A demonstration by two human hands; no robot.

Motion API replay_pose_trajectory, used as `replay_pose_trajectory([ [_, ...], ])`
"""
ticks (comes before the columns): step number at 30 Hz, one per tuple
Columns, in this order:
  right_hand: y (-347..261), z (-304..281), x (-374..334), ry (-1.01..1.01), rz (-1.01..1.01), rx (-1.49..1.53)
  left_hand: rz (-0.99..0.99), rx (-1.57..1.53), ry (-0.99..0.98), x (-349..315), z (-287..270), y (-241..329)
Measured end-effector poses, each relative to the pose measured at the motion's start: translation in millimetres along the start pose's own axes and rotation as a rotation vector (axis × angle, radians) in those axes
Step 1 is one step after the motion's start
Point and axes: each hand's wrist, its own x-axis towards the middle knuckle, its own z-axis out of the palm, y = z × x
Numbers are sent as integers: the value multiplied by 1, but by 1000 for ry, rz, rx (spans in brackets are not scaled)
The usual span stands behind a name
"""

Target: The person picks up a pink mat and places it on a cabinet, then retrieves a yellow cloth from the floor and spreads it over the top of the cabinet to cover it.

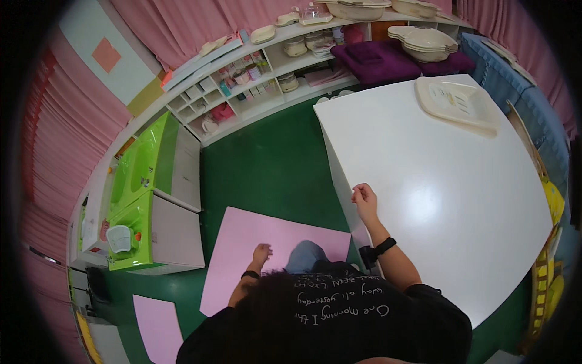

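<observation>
My left hand [261, 254] hangs above a pink mat [233, 236] on the floor, its fingers loosely bent and partly apart, with nothing seen in them. A black band circles that wrist. Over the left edge of a large white table [388, 145] is my right hand [365, 202], its fingers curled in and no object showing. Whether this hand touches the tabletop I cannot tell. That wrist wears a black strap [384, 246] with a dark block on it. A cream plastic tub-shaped tray [458, 103] lies at the table's far end.
To the left stands a green-topped sink unit [142, 164] with a small white basin [119, 239]. White shelves [273, 54] with bottles and containers line the far wall. Stacked cream basins [424, 45] rest on purple cloth [376, 64]. Another pink mat [157, 324] lies at lower left.
</observation>
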Motion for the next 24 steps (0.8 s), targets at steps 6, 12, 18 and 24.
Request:
replay_pose_trajectory([
  [6, 11, 51, 119, -36, -58, 24, 375, 379, -395, 129, 19, 66],
  [12, 48, 87, 231, 58, -149, -229, -166, 78, -325, 310, -30, 75],
  [18, 55, 140, 368, 134, -39, -251, 141, -224, -604, 510, -134, 80],
  [24, 30, 126, 473, 449, -153, -351, -49, 212, -400, 581, -152, 238],
])
